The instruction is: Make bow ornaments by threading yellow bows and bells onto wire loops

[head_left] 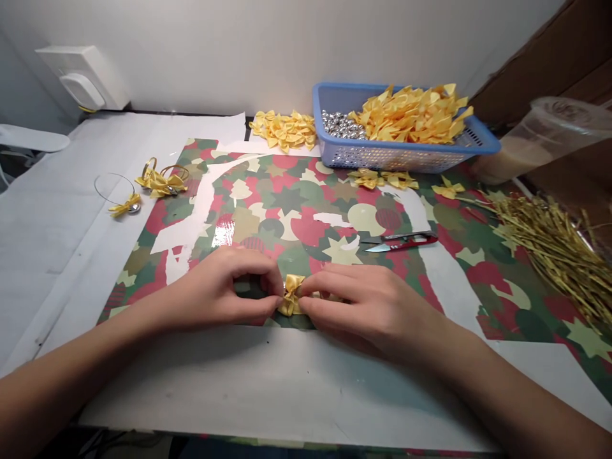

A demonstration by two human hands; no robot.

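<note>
Between my two hands is a small yellow satin bow [292, 295], just above the patterned paper near its front edge. My left hand [224, 284] pinches the bow's left side with thumb and index finger. From the right, my right hand [363, 299] has its thumb and fingertips closed on the bow's other side. A bit of something shiny shows at the bow's left edge, too small to name. The fingers partly cover the bow, and its back is hidden. Thread snips [400, 241] with a red handle lie beyond my right hand.
A blue basket [406, 150] holds yellow bows [415, 115] and silver bells [342, 125]. More bows [284, 129] lie beside it. Finished-looking bows with loops [162, 180] are at left. Gold tie strands [549, 242] and a plastic cup [540, 140] stand right.
</note>
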